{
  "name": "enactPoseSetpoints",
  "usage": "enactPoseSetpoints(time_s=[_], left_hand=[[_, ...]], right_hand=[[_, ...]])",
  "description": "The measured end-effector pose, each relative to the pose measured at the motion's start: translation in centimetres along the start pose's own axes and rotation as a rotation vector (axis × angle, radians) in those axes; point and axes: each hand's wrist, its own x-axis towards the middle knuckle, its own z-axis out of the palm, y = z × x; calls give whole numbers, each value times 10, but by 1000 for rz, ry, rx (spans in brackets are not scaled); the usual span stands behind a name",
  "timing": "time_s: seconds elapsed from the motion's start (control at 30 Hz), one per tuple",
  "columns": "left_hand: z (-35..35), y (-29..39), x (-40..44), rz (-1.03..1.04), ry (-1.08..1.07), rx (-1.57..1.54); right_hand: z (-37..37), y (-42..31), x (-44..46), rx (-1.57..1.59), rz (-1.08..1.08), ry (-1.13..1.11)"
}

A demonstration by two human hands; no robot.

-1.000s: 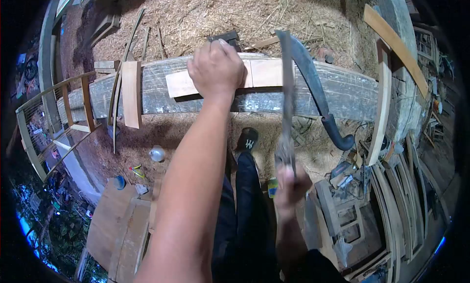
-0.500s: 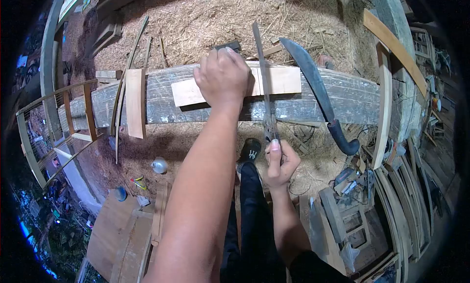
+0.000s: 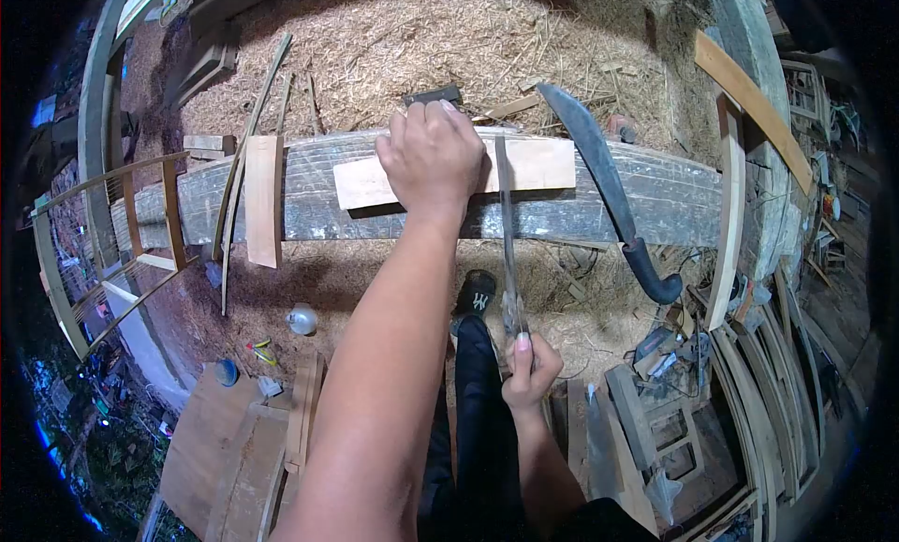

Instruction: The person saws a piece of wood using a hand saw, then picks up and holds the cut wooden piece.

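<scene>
The left hand [image 3: 431, 160] is clenching over the pale board [image 3: 538, 164]; nearer, the right hand [image 3: 531, 371] is gripping what looks like a saw [image 3: 508, 228].

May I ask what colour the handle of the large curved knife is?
The handle looks black; the head view shows it best.

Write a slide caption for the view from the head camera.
Left hand holding a pale board on a weathered beam, right hand gripping a narrow-bladed tool across it, a curved machete alongside.

Bright, cool light on shavings [image 3: 375, 50]; lower left dim, bluish; fisheye-bent edges, black corners.
</scene>
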Motion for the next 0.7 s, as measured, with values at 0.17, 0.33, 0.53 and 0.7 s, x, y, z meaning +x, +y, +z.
enactPoseSetpoints(time_s=[0.17,0.33,0.53,0.7], left_hand=[[-5,0,1,18,-26,-23],[-4,0,4,21,-8,-24],[-1,-3,0,18,8,-55],[-2,-2,1,8,-22,-41]], right_hand=[[12,-2,15,4,-53,14],[12,-16,11,-12,-55,38],[28,-32,30,7,-35,59],[10,-21,-13,-25,-23,40]])
